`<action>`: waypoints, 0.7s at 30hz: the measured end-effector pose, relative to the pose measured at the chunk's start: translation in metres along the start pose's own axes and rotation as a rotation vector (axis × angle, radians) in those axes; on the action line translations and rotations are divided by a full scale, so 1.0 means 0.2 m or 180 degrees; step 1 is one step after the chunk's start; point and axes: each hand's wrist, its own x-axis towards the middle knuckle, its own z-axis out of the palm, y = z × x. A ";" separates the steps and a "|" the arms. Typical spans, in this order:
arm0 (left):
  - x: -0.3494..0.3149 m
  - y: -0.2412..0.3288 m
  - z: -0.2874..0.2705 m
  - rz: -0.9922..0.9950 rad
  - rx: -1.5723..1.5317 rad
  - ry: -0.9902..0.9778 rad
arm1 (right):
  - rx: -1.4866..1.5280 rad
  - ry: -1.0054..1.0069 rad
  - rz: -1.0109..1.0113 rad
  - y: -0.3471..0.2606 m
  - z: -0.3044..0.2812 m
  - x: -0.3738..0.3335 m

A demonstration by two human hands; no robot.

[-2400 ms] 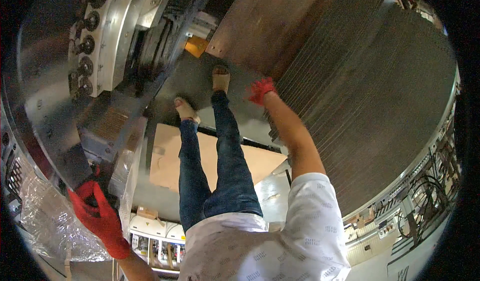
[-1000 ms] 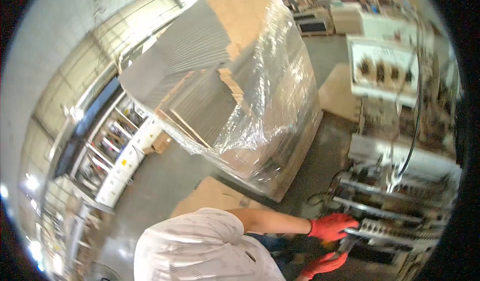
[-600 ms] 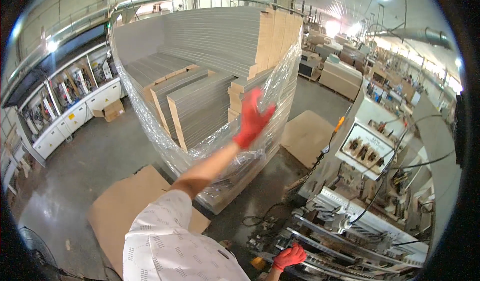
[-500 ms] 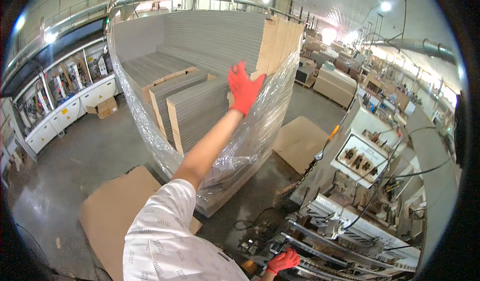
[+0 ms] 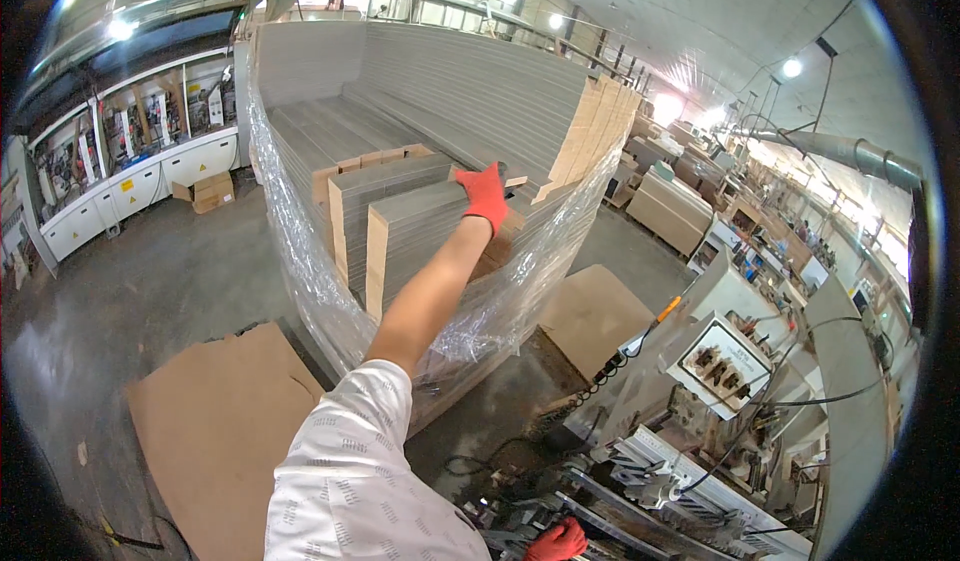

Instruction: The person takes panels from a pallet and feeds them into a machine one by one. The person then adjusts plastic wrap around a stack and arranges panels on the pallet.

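While my left red-gloved hand (image 5: 483, 199) is at the near end of a long grey panel (image 5: 422, 129) within the film-wrapped stack (image 5: 470, 73), I can't tell from here whether its fingers pinch it. My right red-gloved hand (image 5: 560, 541) sits low beside the machine's metal rails (image 5: 622, 526), its grip unclear to me.

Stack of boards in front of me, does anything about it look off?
Yes, the plastic wrap sags loose and wrinkled at the front, leaving the nearer boards partly uncovered, though it reaches higher at both sides.
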 end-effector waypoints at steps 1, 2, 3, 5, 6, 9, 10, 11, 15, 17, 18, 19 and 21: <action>-0.02 0.02 -0.08 -0.0154 -0.0149 -0.0308 | 0.0326 0.0026 0.0068 -0.04 0.00 0.03; -0.06 0.06 -0.16 -0.0028 0.0293 -0.0648 | 0.0330 0.0030 0.0080 -0.10 0.00 0.07; -0.14 0.10 -0.24 0.0151 0.0476 -0.0991 | 0.0918 0.0060 0.0466 -0.17 0.01 0.12; -0.47 0.22 -0.34 0.0864 0.0649 -0.1212 | 0.1263 0.0103 0.0589 -0.36 0.06 0.23; -0.71 0.29 -0.36 0.0705 -0.0136 -0.1024 | 0.1560 -0.0212 0.0783 -0.46 0.05 0.29; -1.27 0.48 -0.41 -0.0364 -0.1909 -0.1227 | 0.2792 -0.0692 0.0943 -0.75 0.01 0.53; -1.37 0.52 -0.42 -0.1329 -0.2689 -0.1266 | 0.3067 -0.0721 0.1042 -0.85 -0.03 0.59; -1.38 0.50 -0.46 -0.0339 -0.2911 -0.1417 | 0.3184 -0.0744 0.0938 -0.93 -0.07 0.65; -1.23 0.35 -0.57 0.0224 -0.2884 -0.1557 | 0.4953 -0.0434 0.1820 -1.09 -0.25 0.81; -1.25 0.28 -0.53 -0.1338 -0.3615 -0.1804 | 0.5213 0.0301 0.2236 -1.03 -0.28 0.82; -1.31 0.25 -0.52 -0.1252 -0.3240 -0.1799 | 0.4742 0.0586 0.2057 -0.95 -0.30 0.80; -1.36 0.23 -0.50 -0.1423 -0.3085 -0.1952 | 0.4525 0.0895 0.2120 -0.84 -0.30 0.78; -1.42 0.20 -0.49 -0.1607 -0.3036 -0.2268 | 0.3585 0.1417 0.2135 -0.59 -0.29 0.71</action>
